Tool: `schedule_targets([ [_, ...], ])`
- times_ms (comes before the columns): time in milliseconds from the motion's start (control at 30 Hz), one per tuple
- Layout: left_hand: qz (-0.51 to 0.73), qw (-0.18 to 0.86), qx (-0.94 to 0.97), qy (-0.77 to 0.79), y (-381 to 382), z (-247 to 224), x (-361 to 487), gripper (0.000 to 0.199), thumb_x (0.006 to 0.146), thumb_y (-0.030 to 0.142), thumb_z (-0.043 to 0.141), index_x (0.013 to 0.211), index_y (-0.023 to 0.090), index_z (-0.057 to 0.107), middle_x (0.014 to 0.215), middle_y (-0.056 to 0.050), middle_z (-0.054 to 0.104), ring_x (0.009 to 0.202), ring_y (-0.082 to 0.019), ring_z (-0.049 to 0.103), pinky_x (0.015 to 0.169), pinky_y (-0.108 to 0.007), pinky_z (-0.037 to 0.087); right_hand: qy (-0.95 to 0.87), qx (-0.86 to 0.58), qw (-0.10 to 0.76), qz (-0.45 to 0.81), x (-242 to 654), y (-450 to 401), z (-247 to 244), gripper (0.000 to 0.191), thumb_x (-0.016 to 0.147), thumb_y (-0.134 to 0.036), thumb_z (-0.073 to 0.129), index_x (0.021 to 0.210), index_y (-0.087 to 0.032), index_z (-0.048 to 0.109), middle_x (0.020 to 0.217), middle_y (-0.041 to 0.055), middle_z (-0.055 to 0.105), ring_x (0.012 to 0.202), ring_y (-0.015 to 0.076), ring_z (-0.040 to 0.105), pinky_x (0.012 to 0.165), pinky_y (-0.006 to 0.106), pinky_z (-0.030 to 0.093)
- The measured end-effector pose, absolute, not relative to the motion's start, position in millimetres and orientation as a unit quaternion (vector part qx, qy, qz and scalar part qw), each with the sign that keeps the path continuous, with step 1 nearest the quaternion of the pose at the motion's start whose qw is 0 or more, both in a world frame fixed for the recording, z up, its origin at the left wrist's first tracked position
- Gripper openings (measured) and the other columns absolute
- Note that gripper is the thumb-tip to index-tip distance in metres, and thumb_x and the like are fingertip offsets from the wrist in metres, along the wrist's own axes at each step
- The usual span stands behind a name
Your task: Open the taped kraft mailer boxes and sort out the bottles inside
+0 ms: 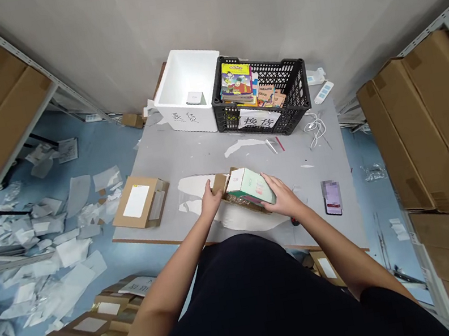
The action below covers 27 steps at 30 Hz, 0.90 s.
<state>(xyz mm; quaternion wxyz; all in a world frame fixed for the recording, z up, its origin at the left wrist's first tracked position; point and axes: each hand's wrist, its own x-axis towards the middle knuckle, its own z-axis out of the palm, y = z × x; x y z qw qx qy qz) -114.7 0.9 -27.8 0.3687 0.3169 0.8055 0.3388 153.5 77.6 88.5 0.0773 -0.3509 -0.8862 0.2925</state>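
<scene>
A pale green and white box (250, 186) lies tilted in an opened cardboard mailer (219, 184) on the grey table (222, 154). My right hand (281, 195) grips the box's near corner from the right. My left hand (211, 200) holds the upright cardboard flap at the mailer's left end. Brown packing shows under the box. A white plastic sheet (195, 187) lies beneath and left of the mailer.
A white foam box (180, 109) and a black plastic crate (296, 93) of books stand at the table's far edge. A phone (331, 197), a white cable (314, 127) and another mailer (139, 202) lie on the table. Cartons fill shelves on both sides; paper scraps litter the floor.
</scene>
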Motion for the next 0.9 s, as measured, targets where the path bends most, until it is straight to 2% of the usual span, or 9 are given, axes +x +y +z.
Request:
schedule_targets([
  [133, 0.364, 0.299, 0.351, 0.809, -11.3, -11.3, -118.5, 0.066, 0.088, 0.035, 0.053, 0.148, 0.019, 0.031, 0.143, -0.014, 0.046, 0.129, -0.026, 0.048, 0.108, -0.041, 0.04, -0.871, -0.37, 0.08, 0.312, 159.7, 63.2, 93.5, 0.093, 0.078, -0.037, 0.062, 0.154, -0.025, 0.009, 0.151, 0.0115, 0.034, 0.135, 0.0326, 0.035, 0.106, 0.045, 0.036],
  [233, 0.4, 0.213, 0.404, 0.794, -20.6, 18.1, -115.4, 0.056, 0.092, 0.037, 0.049, 0.145, 0.022, 0.037, 0.151, -0.009, 0.036, 0.142, -0.024, 0.029, 0.118, -0.04, 0.026, -0.858, -0.378, 0.09, 0.337, 162.1, 54.3, 97.3, 0.092, 0.078, -0.038, 0.062, 0.154, -0.027, 0.01, 0.15, 0.0114, 0.035, 0.134, 0.0335, 0.037, 0.104, 0.046, 0.039],
  [300, 0.428, 0.213, 0.44, 0.76, -25.7, 41.9, -110.0, 0.053, 0.094, 0.041, 0.045, 0.143, 0.024, 0.04, 0.151, -0.007, 0.037, 0.141, -0.023, 0.031, 0.118, -0.04, 0.027, -0.848, -0.38, 0.103, 0.355, 163.0, 49.9, 100.0, 0.092, 0.077, -0.038, 0.063, 0.153, -0.027, 0.013, 0.15, 0.012, 0.035, 0.134, 0.0341, 0.037, 0.104, 0.048, 0.039],
  [400, 0.5, 0.316, 0.474, 0.653, -30.9, 74.6, -98.5, 0.057, 0.093, 0.052, 0.044, 0.143, 0.024, 0.04, 0.148, -0.009, 0.043, 0.135, -0.025, 0.042, 0.113, -0.041, 0.035, -0.83, -0.379, 0.132, 0.386, 164.0, 45.3, 103.1, 0.092, 0.076, -0.038, 0.065, 0.153, -0.026, 0.015, 0.151, 0.0125, 0.035, 0.137, 0.0346, 0.034, 0.107, 0.05, 0.035],
  [500, 0.544, 0.467, 0.456, 0.527, -34.4, 96.2, -86.0, 0.079, 0.084, 0.059, 0.058, 0.149, 0.023, 0.03, 0.148, -0.013, 0.042, 0.133, -0.029, 0.045, 0.109, -0.042, 0.039, -0.802, -0.364, 0.176, 0.44, 164.4, 40.4, 102.8, 0.094, 0.075, -0.038, 0.068, 0.153, -0.025, 0.017, 0.152, 0.0114, 0.034, 0.14, 0.0334, 0.031, 0.113, 0.05, 0.029],
  [567, 0.524, 0.551, 0.441, 0.477, -37.5, 103.7, -78.3, 0.088, 0.075, 0.055, 0.072, 0.147, 0.021, 0.033, 0.145, -0.016, 0.046, 0.13, -0.032, 0.048, 0.105, -0.044, 0.042, -0.769, -0.347, 0.211, 0.493, 163.1, 35.2, 100.2, 0.095, 0.075, -0.04, 0.071, 0.153, -0.026, 0.019, 0.154, 0.0101, 0.031, 0.141, 0.0318, 0.029, 0.115, 0.048, 0.026],
  [633, 0.481, 0.613, 0.434, 0.452, -41.7, 107.3, -71.8, 0.085, 0.069, 0.047, 0.08, 0.14, 0.018, 0.042, 0.138, -0.017, 0.052, 0.124, -0.034, 0.053, 0.102, -0.045, 0.044, -0.725, -0.33, 0.239, 0.555, 159.7, 28.3, 96.7, 0.096, 0.075, -0.043, 0.072, 0.153, -0.026, 0.018, 0.156, 0.0091, 0.027, 0.143, 0.0296, 0.027, 0.116, 0.046, 0.025],
  [733, 0.448, 0.645, 0.422, 0.453, -49.1, 109.1, -65.1, 0.078, 0.066, 0.04, 0.084, 0.132, 0.016, 0.049, 0.129, -0.016, 0.059, 0.118, -0.033, 0.057, 0.097, -0.045, 0.048, -0.661, -0.301, 0.26, 0.636, 151.2, 17.9, 92.5, 0.099, 0.076, -0.047, 0.073, 0.153, -0.027, 0.015, 0.157, 0.0082, 0.025, 0.144, 0.0263, 0.026, 0.117, 0.043, 0.025],
  [900, 0.476, 0.602, 0.404, 0.498, -60.0, 109.4, -63.2, 0.074, 0.062, 0.038, 0.085, 0.124, 0.016, 0.052, 0.123, -0.013, 0.062, 0.112, -0.03, 0.059, 0.095, -0.042, 0.048, -0.594, -0.27, 0.242, 0.718, 139.1, 10.8, 87.3, 0.095, 0.076, -0.05, 0.073, 0.152, -0.033, 0.019, 0.16, 0.0031, 0.02, 0.146, 0.023, 0.019, 0.118, 0.042, 0.022],
])
